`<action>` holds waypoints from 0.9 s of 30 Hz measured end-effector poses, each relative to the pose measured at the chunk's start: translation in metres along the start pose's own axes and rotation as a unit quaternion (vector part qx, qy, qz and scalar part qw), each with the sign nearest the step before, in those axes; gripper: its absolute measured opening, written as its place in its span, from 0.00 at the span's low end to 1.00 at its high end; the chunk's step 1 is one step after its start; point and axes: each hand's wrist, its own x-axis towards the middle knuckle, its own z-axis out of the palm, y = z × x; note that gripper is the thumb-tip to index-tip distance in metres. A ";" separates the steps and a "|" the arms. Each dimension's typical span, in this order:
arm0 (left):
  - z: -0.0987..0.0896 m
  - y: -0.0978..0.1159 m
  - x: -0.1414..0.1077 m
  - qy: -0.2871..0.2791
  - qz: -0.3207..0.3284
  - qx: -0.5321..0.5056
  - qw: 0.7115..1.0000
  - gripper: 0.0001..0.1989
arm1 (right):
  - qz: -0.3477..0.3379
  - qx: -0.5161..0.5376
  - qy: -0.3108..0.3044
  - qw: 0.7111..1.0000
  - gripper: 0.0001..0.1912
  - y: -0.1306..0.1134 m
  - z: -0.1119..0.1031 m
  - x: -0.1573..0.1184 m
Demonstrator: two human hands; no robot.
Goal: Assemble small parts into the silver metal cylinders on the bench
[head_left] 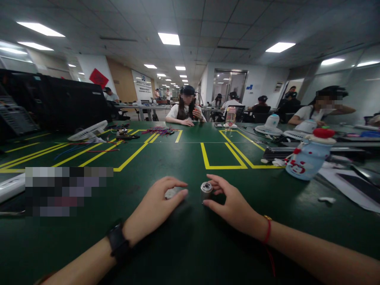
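Observation:
On the green table in front of me, a small silver metal cylinder, like a motor (206,191), stands upright with a round, holed top face. My right hand (230,200) is curled loosely around its right side. The thumb tip is at the cylinder's lower front edge and the fingers are behind it, with a gap toward the palm; firm contact cannot be made out. To the left, my left hand (156,204) is apart from the cylinder, thumb and fingers spread. A small whitish patch (172,193) shows between them, too unclear to name.
Yellow tape (225,167) marks the green table (190,237). A blue bottle (310,156) and white papers (350,190) lie right; a white fan (89,130) and coloured wires (162,131) lie farther left. A person (186,109) sits opposite, another person (322,105) at right.

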 end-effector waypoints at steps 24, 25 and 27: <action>0.007 -0.010 0.001 -0.057 0.012 -0.003 0.998 0.17 | 0.025 -0.115 0.084 0.990 0.22 0.011 -0.051 -0.021; -0.001 -0.015 -0.003 -0.060 0.000 -0.010 0.998 0.17 | 0.043 -0.143 0.095 0.984 0.22 0.018 -0.067 -0.028; -0.015 -0.027 -0.012 -0.065 -0.024 -0.016 0.997 0.17 | 0.085 -0.204 0.119 0.968 0.23 0.036 -0.100 -0.046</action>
